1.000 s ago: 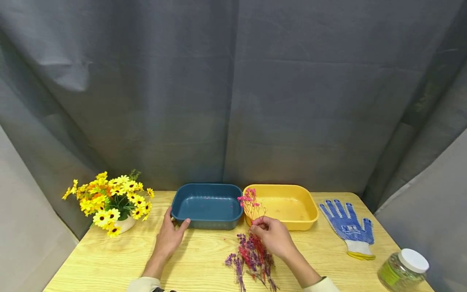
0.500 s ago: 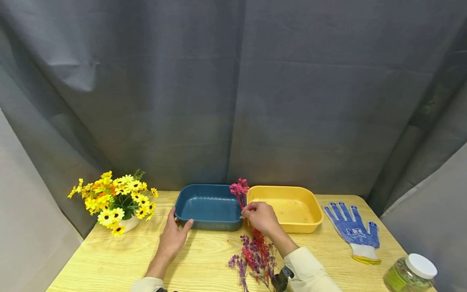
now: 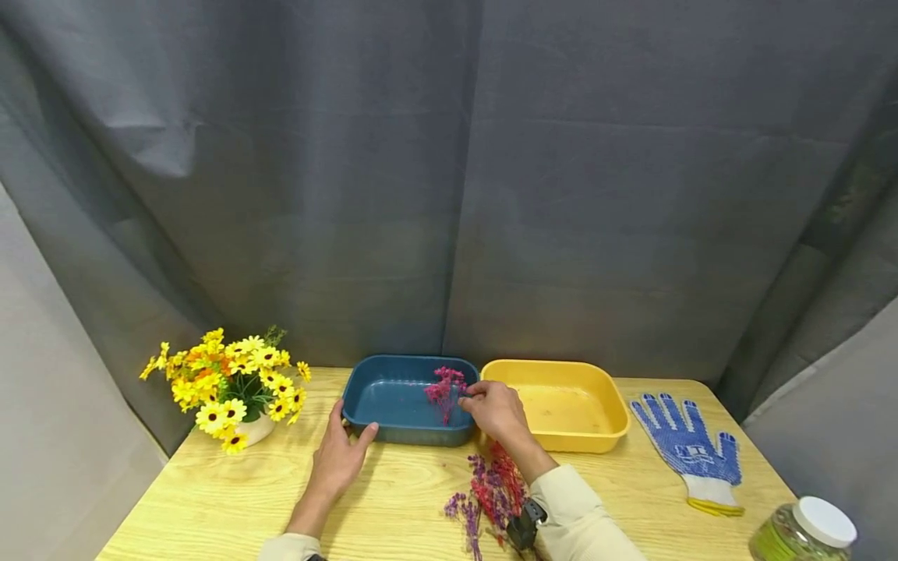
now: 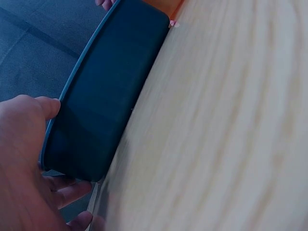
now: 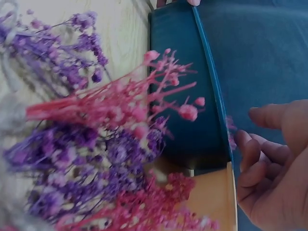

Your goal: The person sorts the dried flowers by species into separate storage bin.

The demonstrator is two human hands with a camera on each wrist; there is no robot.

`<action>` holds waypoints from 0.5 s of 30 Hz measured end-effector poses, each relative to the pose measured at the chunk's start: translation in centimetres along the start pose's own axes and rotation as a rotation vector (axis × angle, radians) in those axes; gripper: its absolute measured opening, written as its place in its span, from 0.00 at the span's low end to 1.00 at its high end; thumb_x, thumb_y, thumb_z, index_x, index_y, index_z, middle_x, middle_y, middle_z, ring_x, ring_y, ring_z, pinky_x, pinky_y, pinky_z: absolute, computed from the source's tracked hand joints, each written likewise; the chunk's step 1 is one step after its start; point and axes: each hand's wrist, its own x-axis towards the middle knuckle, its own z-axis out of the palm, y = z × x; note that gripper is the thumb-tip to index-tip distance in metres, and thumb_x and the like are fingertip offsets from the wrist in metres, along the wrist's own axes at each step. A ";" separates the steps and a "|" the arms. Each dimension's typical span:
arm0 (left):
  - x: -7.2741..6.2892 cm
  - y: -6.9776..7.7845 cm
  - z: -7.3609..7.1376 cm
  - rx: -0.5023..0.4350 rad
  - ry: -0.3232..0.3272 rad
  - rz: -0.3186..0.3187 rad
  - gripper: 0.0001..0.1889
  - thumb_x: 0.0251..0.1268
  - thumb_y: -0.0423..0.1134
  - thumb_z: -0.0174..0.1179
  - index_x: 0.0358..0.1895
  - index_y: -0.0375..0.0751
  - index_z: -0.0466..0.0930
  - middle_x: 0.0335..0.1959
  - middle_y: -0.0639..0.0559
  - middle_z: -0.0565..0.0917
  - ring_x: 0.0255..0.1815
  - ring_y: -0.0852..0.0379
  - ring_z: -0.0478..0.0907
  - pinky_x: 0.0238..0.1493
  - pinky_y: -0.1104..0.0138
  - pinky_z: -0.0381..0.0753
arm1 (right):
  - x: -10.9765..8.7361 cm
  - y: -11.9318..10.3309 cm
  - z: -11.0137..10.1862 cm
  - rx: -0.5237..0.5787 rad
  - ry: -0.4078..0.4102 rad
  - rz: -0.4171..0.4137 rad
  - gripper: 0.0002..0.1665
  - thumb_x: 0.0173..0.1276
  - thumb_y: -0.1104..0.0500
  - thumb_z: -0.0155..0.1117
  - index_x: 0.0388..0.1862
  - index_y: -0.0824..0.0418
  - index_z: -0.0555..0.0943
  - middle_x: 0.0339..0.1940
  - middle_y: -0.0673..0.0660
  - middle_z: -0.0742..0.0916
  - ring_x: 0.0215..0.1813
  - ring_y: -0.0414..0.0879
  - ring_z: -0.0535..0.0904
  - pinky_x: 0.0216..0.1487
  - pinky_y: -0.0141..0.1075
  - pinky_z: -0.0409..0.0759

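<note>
In the head view, a dark blue rectangular basin [image 3: 414, 436] stands at the back of the table. My left hand [image 3: 338, 460] grips its left front corner, with the thumb on the front rim and the fingers round the side. A small pink dried-flower sprig [image 3: 443, 389] lies in the right part of the basin. My right hand [image 3: 496, 409] is over the basin's right rim, beside that sprig. The right wrist view shows its thumb and fingers apart with nothing between them. Below it, a pile of purple and red dried flowers [image 3: 491, 487] lies on the table, partly under the right forearm.
A yellow basin [image 3: 610, 446] stands against the blue one on its right. Further right are a blue-and-white work glove [image 3: 691, 452] and a lidded clear jar [image 3: 803, 530]. A white pot of yellow flowers [image 3: 256, 430] stands left. A grey curtain [image 3: 449, 179] hangs behind.
My right hand has carried the pink sprig from above the pile leftward into the blue basin and let it go. The left hand stays at the basin's corner.
</note>
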 end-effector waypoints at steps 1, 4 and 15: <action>0.0 0.1 0.0 0.001 -0.001 0.000 0.50 0.64 0.67 0.53 0.77 0.42 0.41 0.69 0.35 0.69 0.68 0.38 0.70 0.62 0.35 0.62 | -0.1 0.1 -0.1 0.006 0.000 0.002 0.15 0.62 0.51 0.69 0.44 0.57 0.85 0.38 0.53 0.88 0.34 0.44 0.78 0.36 0.37 0.77; 0.0 0.2 -0.1 -0.001 -0.003 0.003 0.51 0.63 0.69 0.52 0.78 0.43 0.41 0.69 0.35 0.69 0.68 0.38 0.70 0.62 0.35 0.61 | -0.4 0.5 -0.4 0.029 0.000 -0.005 0.13 0.63 0.52 0.68 0.43 0.55 0.85 0.35 0.52 0.87 0.34 0.44 0.78 0.34 0.36 0.75; -0.2 0.0 0.0 -0.045 -0.007 -0.018 0.51 0.62 0.69 0.53 0.77 0.44 0.41 0.70 0.35 0.68 0.68 0.38 0.70 0.63 0.38 0.63 | -2.6 2.0 -2.1 0.074 0.012 -0.079 0.11 0.64 0.53 0.64 0.44 0.54 0.85 0.33 0.49 0.84 0.24 0.42 0.72 0.24 0.34 0.67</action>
